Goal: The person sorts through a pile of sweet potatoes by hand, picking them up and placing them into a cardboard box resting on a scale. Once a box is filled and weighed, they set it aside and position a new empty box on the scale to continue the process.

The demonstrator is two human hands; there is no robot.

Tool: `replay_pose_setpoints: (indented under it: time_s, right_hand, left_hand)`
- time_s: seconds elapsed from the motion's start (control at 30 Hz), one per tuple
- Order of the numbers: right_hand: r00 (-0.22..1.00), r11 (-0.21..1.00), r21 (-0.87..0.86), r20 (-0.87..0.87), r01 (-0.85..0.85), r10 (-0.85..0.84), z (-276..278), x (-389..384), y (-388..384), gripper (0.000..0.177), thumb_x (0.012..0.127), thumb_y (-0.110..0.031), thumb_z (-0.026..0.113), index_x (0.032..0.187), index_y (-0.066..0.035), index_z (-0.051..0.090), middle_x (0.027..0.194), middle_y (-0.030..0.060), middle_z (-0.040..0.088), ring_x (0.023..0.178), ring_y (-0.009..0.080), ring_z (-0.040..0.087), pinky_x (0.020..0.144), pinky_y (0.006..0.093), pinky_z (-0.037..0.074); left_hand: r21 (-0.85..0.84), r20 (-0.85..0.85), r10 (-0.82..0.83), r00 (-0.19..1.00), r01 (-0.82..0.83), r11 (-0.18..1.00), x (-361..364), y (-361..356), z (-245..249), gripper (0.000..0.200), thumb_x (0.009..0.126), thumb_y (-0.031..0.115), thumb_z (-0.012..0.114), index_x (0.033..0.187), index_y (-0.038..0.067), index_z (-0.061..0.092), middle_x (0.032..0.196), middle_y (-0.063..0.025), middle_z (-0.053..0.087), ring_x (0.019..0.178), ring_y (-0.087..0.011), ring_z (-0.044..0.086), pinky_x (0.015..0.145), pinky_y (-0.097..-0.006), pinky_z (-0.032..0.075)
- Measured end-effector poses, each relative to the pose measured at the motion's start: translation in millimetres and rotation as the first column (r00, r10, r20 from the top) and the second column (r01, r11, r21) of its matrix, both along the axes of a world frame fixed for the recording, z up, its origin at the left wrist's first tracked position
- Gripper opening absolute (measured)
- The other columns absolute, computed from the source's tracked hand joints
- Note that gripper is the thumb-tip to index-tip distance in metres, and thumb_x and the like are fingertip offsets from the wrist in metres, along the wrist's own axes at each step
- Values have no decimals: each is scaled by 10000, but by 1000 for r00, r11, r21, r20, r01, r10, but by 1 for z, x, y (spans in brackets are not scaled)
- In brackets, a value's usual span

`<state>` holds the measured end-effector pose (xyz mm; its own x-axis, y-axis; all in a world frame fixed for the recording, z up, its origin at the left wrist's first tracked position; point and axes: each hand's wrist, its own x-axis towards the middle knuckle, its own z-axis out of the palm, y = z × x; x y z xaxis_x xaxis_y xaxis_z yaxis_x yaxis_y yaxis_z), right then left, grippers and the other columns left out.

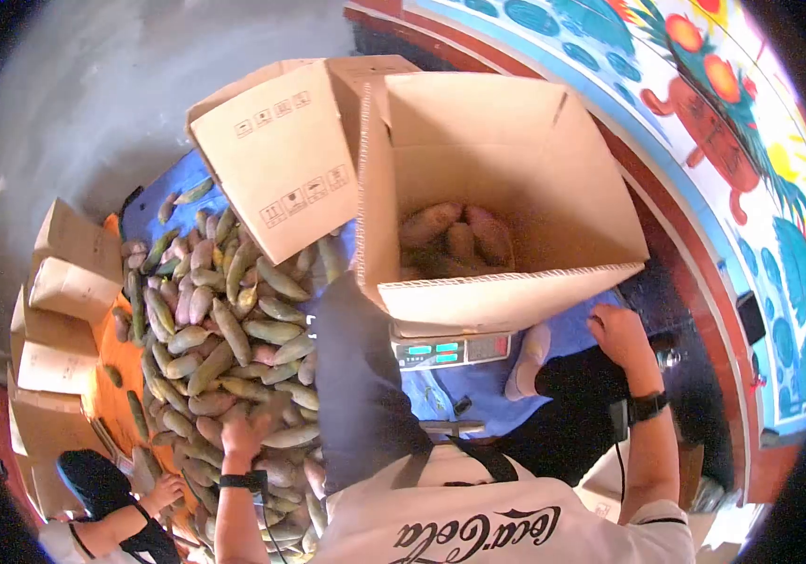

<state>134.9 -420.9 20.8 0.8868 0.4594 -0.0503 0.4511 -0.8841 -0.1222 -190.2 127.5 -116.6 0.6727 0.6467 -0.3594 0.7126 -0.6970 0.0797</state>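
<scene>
The left arm stretches forward past the white Coca-Cola shirt [553, 503], a black band at its wrist; the left hand [246, 434] reaches down into heaped tubers [231, 331], fingers slightly blurred, and I cannot tell whether they have closed on one. The right arm bends up at the elbow, and the right hand [617, 334] hangs near the carton's corner, fingers loosely curled; whether anything is in them, I cannot tell. The tubers are long, tapered, dull green-brown to pinkish purple, piled over blue and orange sheeting. Ahead, more lie at the bottom of the open cardboard carton [516, 305], above a digital scale [450, 351]. Farther off stands a painted wall [713, 141].
</scene>
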Motion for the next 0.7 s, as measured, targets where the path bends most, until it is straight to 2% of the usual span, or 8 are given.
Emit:
replay_pose_setpoints:
  time_s: [0.1, 0.13, 0.23, 0.33, 0.4, 0.53, 0.6, 0.7]
  right_hand:
    - [1000, 999, 34, 19, 1, -1, 6, -3, 4, 176, 778, -213, 531, 786, -39, 562, 815, 183, 590, 747, 373, 566, 650, 451, 453]
    - [1000, 998, 66, 22, 10, -12, 6, -4, 3, 174, 776, -210, 533, 789, -39, 562, 804, 181, 592, 738, 373, 567, 644, 451, 453]
    - [999, 994, 106, 30, 11, -14, 2, -5, -4, 169, 771, -204, 540, 796, -39, 563, 783, 178, 595, 723, 373, 569, 634, 450, 454]
    - [999, 993, 119, 38, -9, 4, 5, -6, -3, 160, 766, -193, 553, 799, -38, 564, 765, 183, 596, 718, 370, 571, 634, 444, 455]
    - [998, 989, 147, 58, -13, 5, 4, -6, -5, 149, 767, -183, 555, 787, -36, 566, 762, 184, 595, 716, 364, 573, 634, 440, 456]
    - [1000, 987, 162, 26, 4, -8, 9, -8, -4, 144, 765, -179, 560, 777, -36, 568, 760, 183, 595, 713, 363, 572, 633, 438, 456]
    - [999, 980, 197, 40, -1, -7, 8, -7, -6, 143, 764, -184, 561, 777, -42, 571, 756, 177, 596, 709, 363, 572, 631, 437, 456]
    - [1000, 981, 193, 23, 7, -12, 6, -6, -9, 148, 765, -191, 559, 780, -44, 571, 763, 176, 594, 716, 365, 569, 632, 436, 455]
  left_hand:
    - [114, 515, -70, 854, 13, 993, 62, -20, 83, 445, 739, 325, 652, 931, -56, 523, 886, -228, 577, 789, -390, 543, 697, -399, 436]
    - [8, 641, 15, 767, -25, 1000, 78, -23, 99, 379, 761, 257, 645, 924, -58, 513, 829, -207, 568, 731, -350, 537, 666, -397, 420]
    - [189, 842, -158, 515, -8, 982, 125, -50, 165, 410, 787, 266, 627, 1014, -52, 504, 847, -159, 567, 766, -237, 506, 728, -333, 423]
    - [21, 903, -72, 424, 124, 992, 166, -82, 221, 415, 789, 271, 616, 1054, -28, 503, 909, -127, 548, 829, -188, 498, 785, -326, 403]
    - [89, 927, -165, 336, 229, 969, 193, -111, 245, 358, 781, 176, 630, 1054, -22, 507, 918, -95, 549, 840, -155, 502, 785, -290, 410]
    - [-68, 976, -55, 212, 531, 844, 236, -145, 237, 326, 770, 38, 618, 1078, -3, 517, 985, -75, 569, 871, -131, 547, 763, -259, 438]
    - [-155, 926, -55, 374, 509, 846, 238, -157, 238, 307, 778, 13, 593, 1076, 4, 525, 1005, -78, 581, 890, -144, 568, 773, -265, 445]
    - [-35, 948, -120, 296, 470, 882, 233, -153, 222, 273, 794, -1, 550, 1066, 5, 536, 978, -78, 596, 891, -155, 580, 777, -271, 450]
